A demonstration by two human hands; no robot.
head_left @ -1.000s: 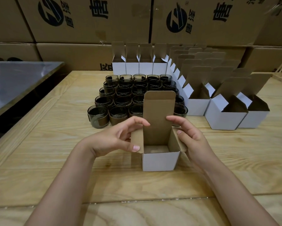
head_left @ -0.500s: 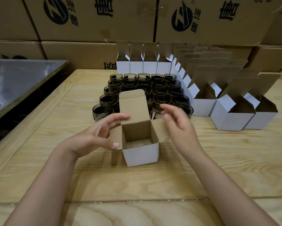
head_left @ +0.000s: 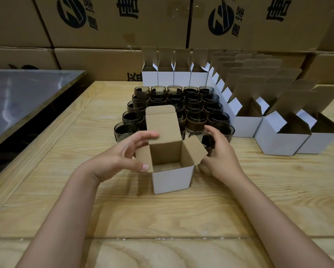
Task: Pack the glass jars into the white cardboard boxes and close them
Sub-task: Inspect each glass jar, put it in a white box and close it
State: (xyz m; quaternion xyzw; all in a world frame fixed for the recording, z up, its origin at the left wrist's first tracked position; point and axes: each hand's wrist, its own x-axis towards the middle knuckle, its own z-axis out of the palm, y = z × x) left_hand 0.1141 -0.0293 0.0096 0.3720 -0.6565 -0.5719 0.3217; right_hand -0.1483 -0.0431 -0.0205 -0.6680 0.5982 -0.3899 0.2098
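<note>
- White box [head_left: 172, 178]: we see it standing upright on the wooden table [head_left: 162, 219], near the middle, just in front of the jars. Its top is open, the tall back flap stands up and both side flaps are splayed outward. The inside looks empty.
- Left hand [head_left: 119, 159]: we find it at the box's left side. The thumb lies against the left side flap and the curved fingers reach the edge of the back flap, so the box is held between them.
- Right hand [head_left: 222, 157]: it sits just behind the right side flap, with thumb and fingers curled round the nearest glass jar [head_left: 207, 143], which stands on the table.
- Behind them, we see the dark jars [head_left: 181, 101] packed in close rows.
- Open empty boxes [head_left: 278, 140] line the back and right sides of the jars.
- Big brown cartons [head_left: 123, 22] are stacked along the far side, and a grey metal surface [head_left: 23, 97] lies to the left.
</note>
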